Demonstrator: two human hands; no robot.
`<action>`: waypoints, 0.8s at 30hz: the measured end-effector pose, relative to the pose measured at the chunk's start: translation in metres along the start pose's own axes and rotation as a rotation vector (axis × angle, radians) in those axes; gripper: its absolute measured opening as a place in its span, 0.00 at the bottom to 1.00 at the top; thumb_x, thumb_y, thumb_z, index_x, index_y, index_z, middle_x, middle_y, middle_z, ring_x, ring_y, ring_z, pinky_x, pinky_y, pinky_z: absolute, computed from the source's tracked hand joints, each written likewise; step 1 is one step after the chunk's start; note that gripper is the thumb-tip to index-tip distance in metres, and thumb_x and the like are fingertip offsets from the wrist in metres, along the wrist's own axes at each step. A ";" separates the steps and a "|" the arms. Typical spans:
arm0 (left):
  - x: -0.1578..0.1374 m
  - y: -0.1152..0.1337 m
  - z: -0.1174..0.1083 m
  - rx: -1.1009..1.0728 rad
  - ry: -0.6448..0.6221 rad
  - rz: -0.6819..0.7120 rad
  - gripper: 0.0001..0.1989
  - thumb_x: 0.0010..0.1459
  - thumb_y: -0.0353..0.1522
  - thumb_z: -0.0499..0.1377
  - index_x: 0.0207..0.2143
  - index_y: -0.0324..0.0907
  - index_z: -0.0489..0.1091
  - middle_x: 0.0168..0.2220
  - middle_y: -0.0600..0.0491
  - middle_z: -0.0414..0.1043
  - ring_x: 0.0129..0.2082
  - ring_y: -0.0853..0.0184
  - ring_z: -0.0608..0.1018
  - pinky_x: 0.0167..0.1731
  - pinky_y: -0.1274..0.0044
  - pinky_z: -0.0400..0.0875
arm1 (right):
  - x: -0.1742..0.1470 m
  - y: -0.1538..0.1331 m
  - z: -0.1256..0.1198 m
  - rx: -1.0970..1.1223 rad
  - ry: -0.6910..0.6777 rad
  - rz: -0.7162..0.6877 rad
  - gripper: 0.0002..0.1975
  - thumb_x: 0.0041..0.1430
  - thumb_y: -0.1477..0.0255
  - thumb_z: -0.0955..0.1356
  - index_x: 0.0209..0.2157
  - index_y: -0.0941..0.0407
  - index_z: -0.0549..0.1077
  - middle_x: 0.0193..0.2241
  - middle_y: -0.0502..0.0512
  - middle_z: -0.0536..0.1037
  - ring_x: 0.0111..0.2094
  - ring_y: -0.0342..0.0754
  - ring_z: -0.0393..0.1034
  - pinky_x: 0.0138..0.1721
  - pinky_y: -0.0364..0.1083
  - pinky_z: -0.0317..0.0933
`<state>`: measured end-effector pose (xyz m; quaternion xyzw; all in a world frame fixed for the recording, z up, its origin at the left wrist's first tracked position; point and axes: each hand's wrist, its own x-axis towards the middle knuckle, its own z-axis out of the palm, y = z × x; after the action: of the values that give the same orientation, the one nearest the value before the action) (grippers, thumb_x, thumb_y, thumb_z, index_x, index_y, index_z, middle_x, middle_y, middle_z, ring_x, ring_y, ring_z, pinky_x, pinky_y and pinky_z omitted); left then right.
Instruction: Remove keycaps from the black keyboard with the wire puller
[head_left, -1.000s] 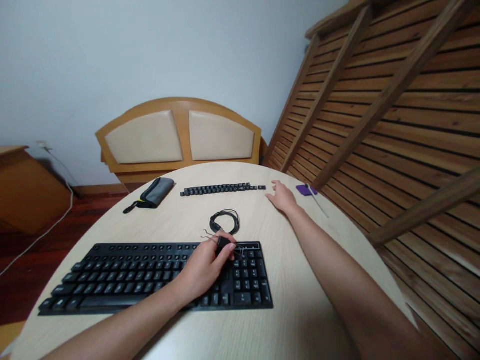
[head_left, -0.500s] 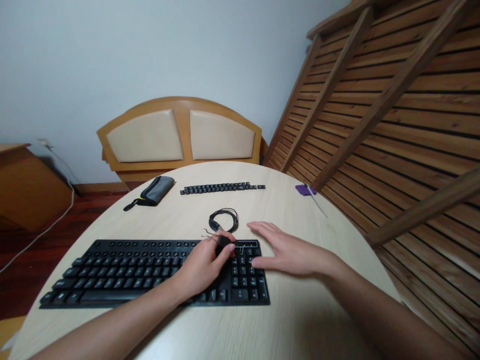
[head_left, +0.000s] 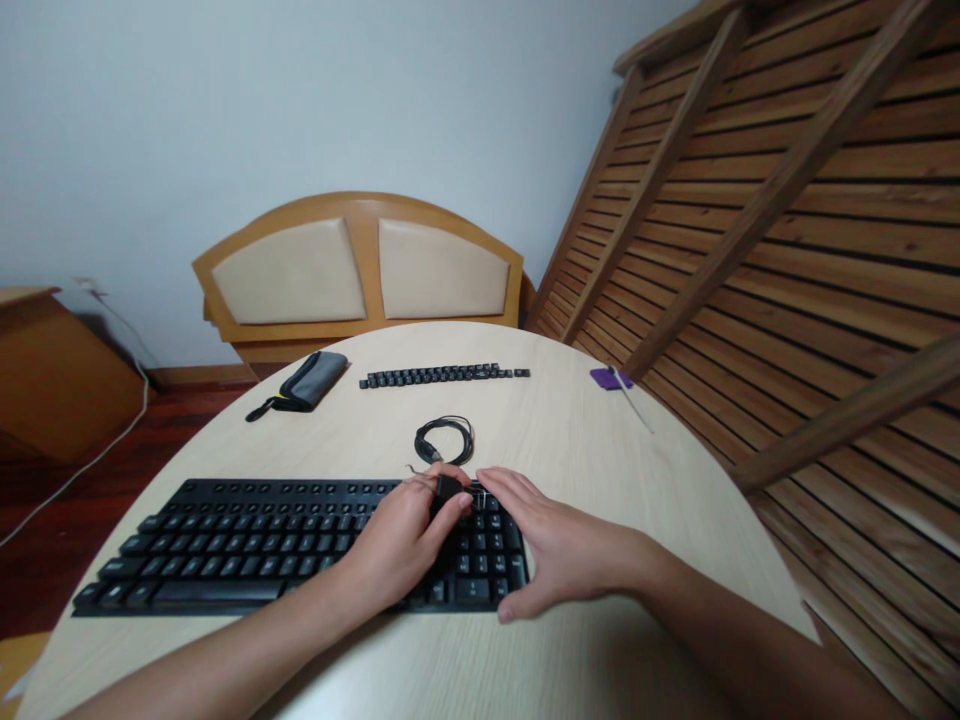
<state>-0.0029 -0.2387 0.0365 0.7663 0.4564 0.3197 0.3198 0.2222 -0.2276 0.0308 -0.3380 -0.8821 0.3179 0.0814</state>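
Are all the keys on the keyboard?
No, loose keys lie lined up on the table, beyond the keyboard.

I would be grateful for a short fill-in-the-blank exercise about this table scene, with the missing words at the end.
1. The left hand holds a small black tool, while the right hand is at the keyboard's ____ (left/right) end.
2. The grey pouch lies to the ____ of the row of loose keys.
3. The coiled cable is coloured ____.
4. The flat piece that the thin rod overlaps is coloured ____.

Missing words: right; left; black; purple.
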 end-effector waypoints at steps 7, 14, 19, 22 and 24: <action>0.003 -0.007 0.005 -0.017 -0.017 -0.012 0.09 0.66 0.35 0.50 0.41 0.42 0.68 0.37 0.52 0.74 0.39 0.63 0.76 0.44 0.70 0.68 | 0.001 0.000 0.002 0.012 0.011 -0.011 0.61 0.40 0.55 0.75 0.67 0.63 0.43 0.67 0.67 0.44 0.67 0.59 0.38 0.65 0.54 0.42; 0.003 -0.007 0.004 -0.002 -0.011 -0.014 0.09 0.65 0.35 0.51 0.39 0.41 0.70 0.35 0.52 0.74 0.37 0.63 0.76 0.42 0.70 0.68 | 0.001 -0.003 -0.004 -0.014 0.165 -0.042 0.35 0.55 0.59 0.71 0.61 0.55 0.61 0.61 0.60 0.63 0.62 0.54 0.53 0.62 0.55 0.50; 0.002 -0.007 0.005 0.018 -0.024 -0.005 0.09 0.65 0.35 0.53 0.38 0.41 0.71 0.33 0.52 0.74 0.35 0.64 0.76 0.41 0.71 0.68 | 0.005 -0.004 -0.006 -0.073 0.284 -0.026 0.14 0.59 0.66 0.69 0.47 0.52 0.73 0.52 0.56 0.73 0.55 0.52 0.64 0.58 0.54 0.56; 0.002 -0.008 0.005 0.038 -0.030 0.003 0.10 0.65 0.36 0.53 0.39 0.41 0.71 0.34 0.51 0.75 0.36 0.63 0.76 0.42 0.72 0.68 | 0.006 -0.005 -0.005 -0.076 0.317 -0.029 0.12 0.59 0.67 0.69 0.45 0.53 0.75 0.50 0.56 0.74 0.53 0.51 0.66 0.56 0.53 0.58; 0.002 -0.008 0.004 0.041 -0.031 0.004 0.10 0.65 0.36 0.53 0.40 0.40 0.72 0.35 0.51 0.75 0.37 0.63 0.76 0.42 0.72 0.68 | 0.006 -0.005 -0.005 -0.075 0.333 -0.032 0.11 0.60 0.67 0.69 0.45 0.53 0.75 0.49 0.56 0.75 0.52 0.51 0.66 0.55 0.52 0.59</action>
<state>-0.0026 -0.2343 0.0278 0.7786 0.4563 0.2989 0.3102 0.2166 -0.2245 0.0373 -0.3747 -0.8729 0.2229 0.2190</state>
